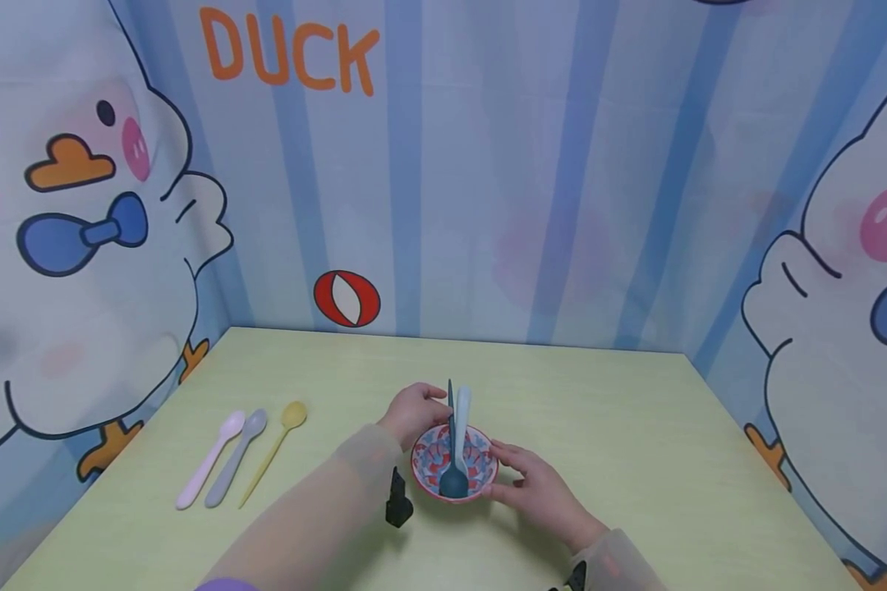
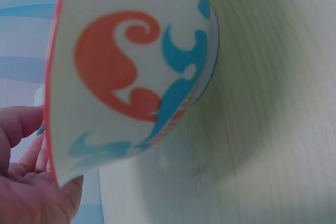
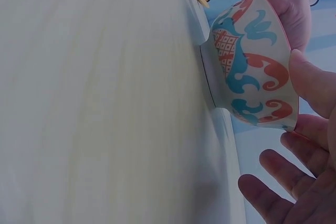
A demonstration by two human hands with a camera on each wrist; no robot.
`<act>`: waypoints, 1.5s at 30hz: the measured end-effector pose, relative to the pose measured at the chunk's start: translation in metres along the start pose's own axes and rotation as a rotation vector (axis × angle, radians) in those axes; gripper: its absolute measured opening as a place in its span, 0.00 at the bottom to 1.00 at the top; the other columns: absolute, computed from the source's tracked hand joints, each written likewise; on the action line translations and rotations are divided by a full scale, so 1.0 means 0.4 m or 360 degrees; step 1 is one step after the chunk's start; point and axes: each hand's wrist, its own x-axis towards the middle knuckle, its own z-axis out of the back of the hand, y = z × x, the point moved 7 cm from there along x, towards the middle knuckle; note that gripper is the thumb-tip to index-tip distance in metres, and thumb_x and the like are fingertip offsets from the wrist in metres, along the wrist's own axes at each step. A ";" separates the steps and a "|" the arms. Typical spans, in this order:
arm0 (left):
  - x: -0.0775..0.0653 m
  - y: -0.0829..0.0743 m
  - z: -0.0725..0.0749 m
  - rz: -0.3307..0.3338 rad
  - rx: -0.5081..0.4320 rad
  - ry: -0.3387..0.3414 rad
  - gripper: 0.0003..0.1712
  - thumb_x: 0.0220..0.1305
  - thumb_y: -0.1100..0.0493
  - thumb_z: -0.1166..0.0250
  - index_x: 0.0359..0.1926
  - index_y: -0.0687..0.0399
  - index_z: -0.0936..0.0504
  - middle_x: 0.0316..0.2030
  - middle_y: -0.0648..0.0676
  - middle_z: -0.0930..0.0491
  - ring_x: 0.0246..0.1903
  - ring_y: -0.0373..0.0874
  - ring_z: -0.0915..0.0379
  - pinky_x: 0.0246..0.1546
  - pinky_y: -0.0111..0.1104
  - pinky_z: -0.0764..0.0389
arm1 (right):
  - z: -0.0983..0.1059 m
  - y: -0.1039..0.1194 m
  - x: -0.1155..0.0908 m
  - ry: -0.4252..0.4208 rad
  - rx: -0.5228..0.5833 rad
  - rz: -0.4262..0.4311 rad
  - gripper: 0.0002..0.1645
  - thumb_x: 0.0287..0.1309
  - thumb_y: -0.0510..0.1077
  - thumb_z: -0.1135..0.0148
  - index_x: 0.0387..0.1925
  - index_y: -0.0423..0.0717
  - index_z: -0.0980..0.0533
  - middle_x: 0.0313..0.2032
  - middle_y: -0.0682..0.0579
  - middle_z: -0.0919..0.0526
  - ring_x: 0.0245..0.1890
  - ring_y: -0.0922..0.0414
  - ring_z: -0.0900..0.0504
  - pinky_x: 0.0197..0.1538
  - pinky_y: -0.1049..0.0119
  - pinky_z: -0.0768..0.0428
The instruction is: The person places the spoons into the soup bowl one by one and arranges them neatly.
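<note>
In the head view, a small patterned bowl with a red rim stands on the table. Inside it lean a dark teal spoon, head down, and a pale blue-white spoon; both handles rise past the far rim. My left hand is at the bowl's far left side, thumb and fingers pinching the teal spoon's handle. With thumb and index finger on the rim, my right hand holds the bowl's right side. Its other fingers spread below the rim in the right wrist view, where the bowl shows red and blue swirls.
Left on the pale yellow table lie a pink spoon, a grey-purple spoon and a yellow spoon, side by side. A printed duck curtain stands along the table's back and sides.
</note>
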 end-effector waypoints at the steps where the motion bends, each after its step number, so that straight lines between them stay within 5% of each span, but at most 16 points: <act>1: -0.001 0.000 0.001 -0.0011 -0.0003 0.0001 0.22 0.63 0.60 0.35 0.57 0.59 0.25 0.43 0.57 0.21 0.41 0.48 0.23 0.51 0.42 0.22 | 0.000 -0.001 0.001 0.0001 0.0002 -0.0006 0.38 0.54 0.51 0.30 0.64 0.44 0.30 0.65 0.46 0.31 0.64 0.41 0.33 0.53 0.48 0.22; 17: -0.005 0.020 0.065 -0.0082 -0.0033 -0.0065 0.23 0.65 0.57 0.38 0.59 0.59 0.26 0.44 0.56 0.20 0.39 0.47 0.23 0.48 0.40 0.22 | -0.004 -0.014 0.005 -0.0002 -0.0012 -0.0009 0.38 0.54 0.51 0.30 0.64 0.44 0.30 0.66 0.47 0.32 0.64 0.42 0.34 0.52 0.48 0.22; 45: -0.082 0.062 0.211 -0.0128 -0.0041 -0.0152 0.24 0.66 0.56 0.39 0.61 0.58 0.28 0.48 0.62 0.22 0.44 0.53 0.23 0.50 0.42 0.23 | -0.003 -0.010 0.005 -0.0008 -0.0003 -0.0001 0.37 0.53 0.51 0.30 0.64 0.47 0.29 0.66 0.47 0.31 0.64 0.42 0.33 0.52 0.48 0.22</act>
